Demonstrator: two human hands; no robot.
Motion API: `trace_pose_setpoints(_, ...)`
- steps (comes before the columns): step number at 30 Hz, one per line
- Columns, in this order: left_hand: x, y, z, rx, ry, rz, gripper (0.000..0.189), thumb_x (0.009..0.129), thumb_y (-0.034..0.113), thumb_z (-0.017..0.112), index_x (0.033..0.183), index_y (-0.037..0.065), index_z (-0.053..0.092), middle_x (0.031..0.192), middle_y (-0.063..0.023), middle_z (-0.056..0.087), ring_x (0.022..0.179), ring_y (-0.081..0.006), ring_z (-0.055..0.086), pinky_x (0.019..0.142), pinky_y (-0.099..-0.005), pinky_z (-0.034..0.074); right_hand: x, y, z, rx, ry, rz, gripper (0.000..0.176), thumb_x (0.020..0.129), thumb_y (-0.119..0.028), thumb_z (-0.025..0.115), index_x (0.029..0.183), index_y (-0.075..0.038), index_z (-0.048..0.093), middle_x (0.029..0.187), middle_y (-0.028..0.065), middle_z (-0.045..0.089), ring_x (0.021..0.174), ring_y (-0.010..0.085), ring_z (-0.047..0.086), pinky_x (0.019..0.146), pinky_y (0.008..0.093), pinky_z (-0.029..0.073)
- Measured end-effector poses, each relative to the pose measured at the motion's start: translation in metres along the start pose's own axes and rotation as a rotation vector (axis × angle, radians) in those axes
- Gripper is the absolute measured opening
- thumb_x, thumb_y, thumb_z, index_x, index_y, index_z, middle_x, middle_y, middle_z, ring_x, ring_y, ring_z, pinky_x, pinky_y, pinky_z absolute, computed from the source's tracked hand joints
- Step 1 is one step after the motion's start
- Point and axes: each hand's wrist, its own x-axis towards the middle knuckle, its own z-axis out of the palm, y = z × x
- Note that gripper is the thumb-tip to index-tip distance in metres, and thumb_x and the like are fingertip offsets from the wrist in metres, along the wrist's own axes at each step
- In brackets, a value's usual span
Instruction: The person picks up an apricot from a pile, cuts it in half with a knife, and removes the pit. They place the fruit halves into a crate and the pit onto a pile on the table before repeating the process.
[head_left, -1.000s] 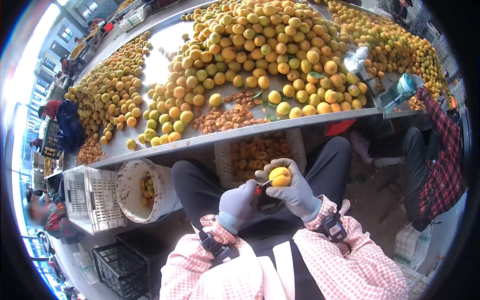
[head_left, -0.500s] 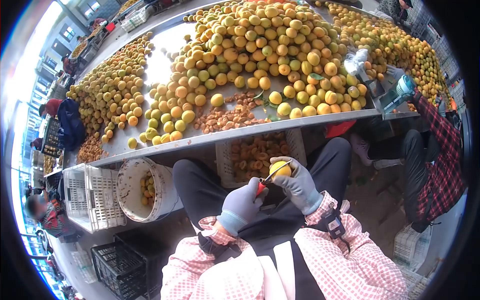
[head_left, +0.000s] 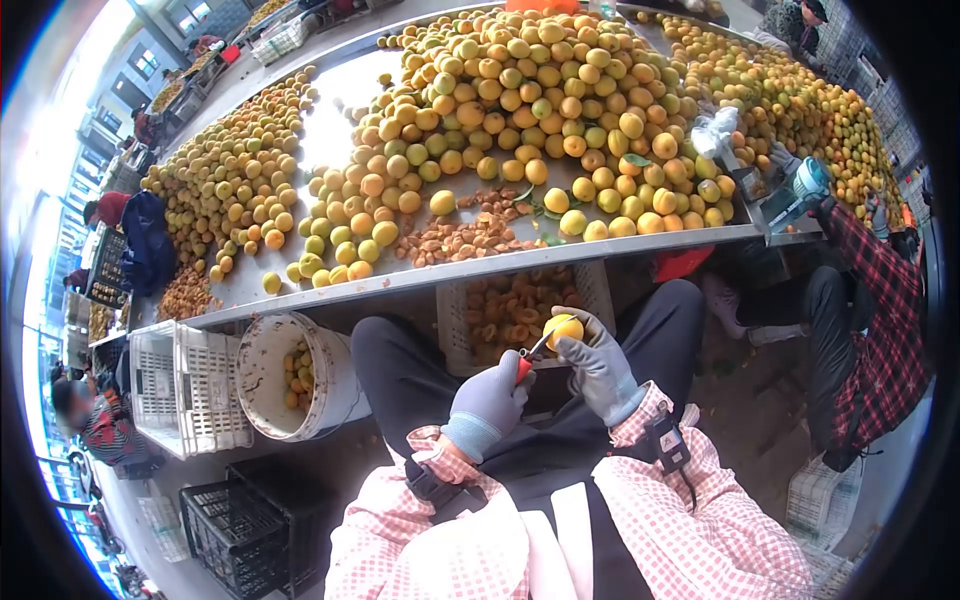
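Observation:
My left hand (head_left: 487, 405), in a grey glove, is closed round the red handle of a small knife (head_left: 524, 368). Its blade reaches up to a yellow apricot (head_left: 565, 328), touching its near side. The apricot sits in the fingers of my gloved right hand (head_left: 603, 372), above my lap. Just beyond both hands, a white crate (head_left: 598, 292) under the table edge holds apricot halves (head_left: 510, 312). How deep the blade sits in the fruit cannot be made out.
A metal table (head_left: 400, 280) bears a large heap of apricots (head_left: 530, 90) and a pile of pits (head_left: 465, 238). On the left are a white bucket (head_left: 262, 385) with fruit inside and white crates (head_left: 185, 400). A co-worker in a checked sleeve (head_left: 875, 300) sits at the right.
The knife blade has gone from lying across the top of the apricot to its near left side. The apricot appears turned in my right hand, whose fingers have shifted.

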Motion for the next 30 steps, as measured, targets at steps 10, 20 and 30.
trace_pose_setpoints(10, 0.001, 0.004, -0.003, 0.123, 0.075, 0.012, 0.022, 0.087, 0.023, 0.058, 0.099, 0.010, 0.045, 0.070, -0.0166, 0.062, 0.066, -0.0391, 0.062, 0.056, -0.0490, 0.047, -0.006, 0.007, 0.000, 0.306, -0.034, 0.195, 0.033, 0.087, -0.011, 0.069, 0.116, -0.005, 0.055, 0.102, 0.0033, 0.061, 0.091, 0.0106, 0.061, 0.071, 0.0213, 0.047)
trace_pose_setpoints(20, 0.000, 0.000, 0.002, 0.163, 0.022, -0.018, 0.023, 0.087, 0.023, 0.058, 0.100, 0.010, 0.044, 0.070, -0.0163, 0.063, 0.065, -0.0383, 0.063, 0.056, -0.0492, 0.047, -0.004, 0.013, 0.002, -0.017, 0.027, 0.068, 0.040, 0.086, -0.010, 0.069, 0.121, -0.007, 0.050, 0.101, 0.0029, 0.063, 0.086, 0.0119, 0.065, 0.066, 0.0203, 0.044)
trace_pose_setpoints(30, 0.000, 0.004, -0.003, 0.061, 0.036, -0.054, 0.025, 0.083, 0.018, 0.058, 0.101, 0.008, 0.044, 0.073, -0.0191, 0.061, 0.072, -0.0419, 0.061, 0.058, -0.0496, 0.046, -0.002, 0.018, 0.004, 0.175, -0.005, 0.161, 0.036, 0.091, -0.029, 0.064, 0.120, -0.009, 0.055, 0.102, 0.0020, 0.064, 0.073, 0.0040, 0.058, 0.056, 0.0149, 0.044)
